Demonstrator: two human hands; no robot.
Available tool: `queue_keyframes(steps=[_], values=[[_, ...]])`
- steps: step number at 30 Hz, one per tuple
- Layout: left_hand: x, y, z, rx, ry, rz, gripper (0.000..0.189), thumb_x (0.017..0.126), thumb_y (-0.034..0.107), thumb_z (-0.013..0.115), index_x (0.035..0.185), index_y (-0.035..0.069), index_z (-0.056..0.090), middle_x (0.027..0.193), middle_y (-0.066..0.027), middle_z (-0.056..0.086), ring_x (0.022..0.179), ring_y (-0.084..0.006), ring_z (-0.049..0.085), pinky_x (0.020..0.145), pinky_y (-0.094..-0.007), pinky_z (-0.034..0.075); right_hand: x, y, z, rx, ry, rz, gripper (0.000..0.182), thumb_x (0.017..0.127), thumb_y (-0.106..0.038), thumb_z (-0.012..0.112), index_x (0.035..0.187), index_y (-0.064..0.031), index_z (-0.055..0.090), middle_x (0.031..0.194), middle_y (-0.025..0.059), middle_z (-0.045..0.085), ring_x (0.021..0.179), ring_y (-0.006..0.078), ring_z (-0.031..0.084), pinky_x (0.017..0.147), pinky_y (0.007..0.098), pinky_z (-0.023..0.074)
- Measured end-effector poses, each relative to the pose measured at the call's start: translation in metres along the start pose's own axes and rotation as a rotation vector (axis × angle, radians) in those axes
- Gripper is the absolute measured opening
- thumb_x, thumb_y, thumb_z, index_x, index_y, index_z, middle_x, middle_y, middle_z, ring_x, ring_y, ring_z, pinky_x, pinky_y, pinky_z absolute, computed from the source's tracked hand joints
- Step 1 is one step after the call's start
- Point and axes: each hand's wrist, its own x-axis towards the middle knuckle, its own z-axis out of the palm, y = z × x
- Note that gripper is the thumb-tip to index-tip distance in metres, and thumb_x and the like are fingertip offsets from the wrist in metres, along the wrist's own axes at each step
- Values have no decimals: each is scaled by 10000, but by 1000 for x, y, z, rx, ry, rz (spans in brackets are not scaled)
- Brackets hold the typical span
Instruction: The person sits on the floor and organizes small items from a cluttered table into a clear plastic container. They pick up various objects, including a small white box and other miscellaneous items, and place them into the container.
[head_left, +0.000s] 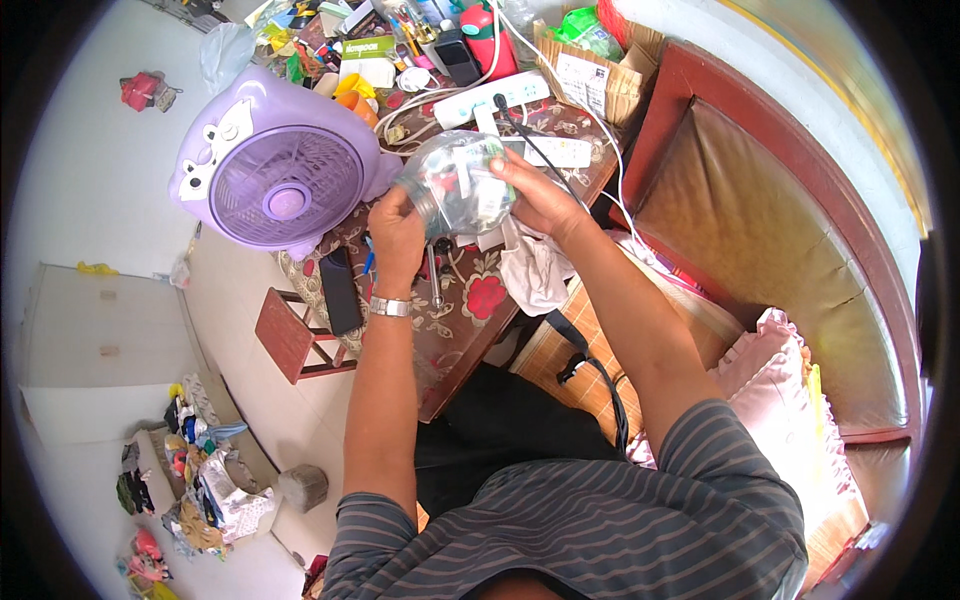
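Between my two hands is a clear plastic jar (465, 184) with small mixed items inside, tilted over the patterned tablecloth. My left hand (399, 225), with a metal-banded watch at the wrist, grips the jar's ribbed end. On the jar's other end lies my right hand (536, 191), thumb on top; its fingers underneath are partly hidden. Below the jar, a metal rod-like tool (434, 277) and a small black item with a cord rest on the cloth. A black phone (341, 292) and a blue pen (369, 255) lie left of my left wrist.
A purple box fan (285, 180) stands at the left. Behind the jar are a white power strip (491, 99) with cables, a white remote control (559, 151) and a cardboard box (600, 79). A crumpled white cloth (534, 274) lies at the table's right edge, beside a wooden-framed sofa (750, 225).
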Motion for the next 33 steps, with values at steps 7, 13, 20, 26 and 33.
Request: queue_keyframes(steps=[7,13,20,26,33], values=[[-9,-6,1,-56,18,-14,301,924,10,716,1221,-29,689,1076,-49,739,918,-81,661,799,-258,542,-1,0,3,-18,-28,-62,877,902,-373,764,1585,-74,301,1508,115,481,1410,261,434,1169,441,341],[-9,-1,2,63,-70,-27,299,887,33,744,1184,10,726,1029,-69,770,886,-85,689,776,-277,550,-3,-2,4,-41,24,7,901,868,-472,780,1571,-112,346,1501,86,483,1401,252,441,1164,471,365],[-9,3,6,301,66,106,287,856,68,753,1139,22,739,957,-141,770,811,-137,721,722,-295,539,7,10,-15,-49,51,-1,878,868,-501,771,1553,-125,371,1502,80,481,1401,255,441,1162,482,372],[-18,6,4,305,77,156,235,818,-4,723,1053,-5,709,951,-128,734,739,-177,684,679,-314,527,3,4,-5,-10,56,33,967,869,-465,784,1579,-38,287,1534,130,447,1434,272,399,1175,484,334],[-15,27,1,322,-15,233,152,829,22,716,974,-8,681,926,-148,709,773,-264,690,664,-351,525,0,1,0,91,72,64,665,975,-484,648,1465,-68,475,1394,117,594,1291,290,567,1126,499,420]])
